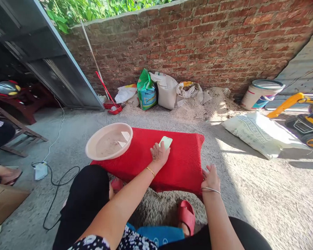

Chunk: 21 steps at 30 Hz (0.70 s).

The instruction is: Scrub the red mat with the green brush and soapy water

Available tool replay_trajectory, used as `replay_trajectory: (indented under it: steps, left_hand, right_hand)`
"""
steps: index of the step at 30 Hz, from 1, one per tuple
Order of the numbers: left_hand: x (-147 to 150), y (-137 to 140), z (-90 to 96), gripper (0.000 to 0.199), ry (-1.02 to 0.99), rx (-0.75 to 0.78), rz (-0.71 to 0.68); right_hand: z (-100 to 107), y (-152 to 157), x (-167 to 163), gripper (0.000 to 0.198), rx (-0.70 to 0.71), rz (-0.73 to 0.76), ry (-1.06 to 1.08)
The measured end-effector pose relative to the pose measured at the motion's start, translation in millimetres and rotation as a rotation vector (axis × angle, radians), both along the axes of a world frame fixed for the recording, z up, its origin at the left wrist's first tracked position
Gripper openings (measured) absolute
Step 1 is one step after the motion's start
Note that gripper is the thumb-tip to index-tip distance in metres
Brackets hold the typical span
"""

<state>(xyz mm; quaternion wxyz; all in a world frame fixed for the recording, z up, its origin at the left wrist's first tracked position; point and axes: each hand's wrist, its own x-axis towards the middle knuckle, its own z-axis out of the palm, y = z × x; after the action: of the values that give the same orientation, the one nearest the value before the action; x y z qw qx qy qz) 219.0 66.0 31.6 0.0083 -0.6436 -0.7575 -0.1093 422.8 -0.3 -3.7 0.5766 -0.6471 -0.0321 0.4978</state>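
Nearest, black-clad knees [87, 198] spread either side of a blue seat [160, 232], with a red sandal [187, 215] planted on the rough concrete [281, 194]. To the near left sit a cardboard box [7, 203] and another person's sandalled foot [10, 175]; a dark cable [52, 177] curls toward a white power strip [41, 171].

The two hands are well apart. The right hand [211, 177] is at the near right edge of a low tabletop [182, 166] covered in red cloth, thumb up; whether its fingers grip the cloth cannot be told. Farther in, the left hand [160, 153] reaches across and lies over the near part of a pale green slab [167, 140], seemingly a phone, right of the middle of the tabletop; whether it is clamped or merely resting cannot be told.

A pale pink basin [90, 147] stands at the left end. Beyond, a white sack [258, 130] lies on the right. Farthest, filled bags [167, 92] and a lidded bucket [262, 95] stand near a brick wall [198, 41], greenery [101, 10] behind it.
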Motion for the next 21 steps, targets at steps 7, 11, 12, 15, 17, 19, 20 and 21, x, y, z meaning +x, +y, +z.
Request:
replay_trajectory:
  steps: [7,11,12,15,17,19,20,21]
  left_hand:
    - [119.1,-30.4,6.5,0.058,-0.193,-0.117,-0.458]
    - [113.8,-40.6,20.3,0.056,-0.338,-0.160,-0.588]
    - [100.4,-40.8,23.2,0.054,-0.348,-0.148,-0.564]
    - [38.0,-36.8,28.8,0.050,-0.290,-0.115,-0.381]
    - [-12.5,-32.7,30.2,0.048,-0.190,-0.099,-0.180]
    - [-59.4,-29.5,30.5,0.046,-0.082,-0.079,0.025]
    - [-78.8,-28.6,30.2,0.047,-0.055,-0.070,0.097]
    - [-94.4,-28.0,29.7,0.048,-0.034,-0.062,0.157]
  right_hand:
    - [-1.8,-2.1,4.8,0.064,-0.056,-0.099,0.074]
    - [-1.3,-3.4,5.3,0.054,-0.047,-0.113,0.100]
    - [-0.6,-3.5,4.8,0.052,-0.040,-0.116,0.104]
    - [2.5,-2.9,2.0,0.049,-0.031,-0.116,0.110]
    - [4.6,-1.9,0.1,0.045,-0.033,-0.117,0.116]
    - [5.9,-0.7,-1.0,0.040,-0.037,-0.117,0.121]
    - [6.2,-0.2,-1.2,0.038,-0.037,-0.110,0.120]
    - [6.2,0.1,-1.2,0.036,-0.035,-0.102,0.118]
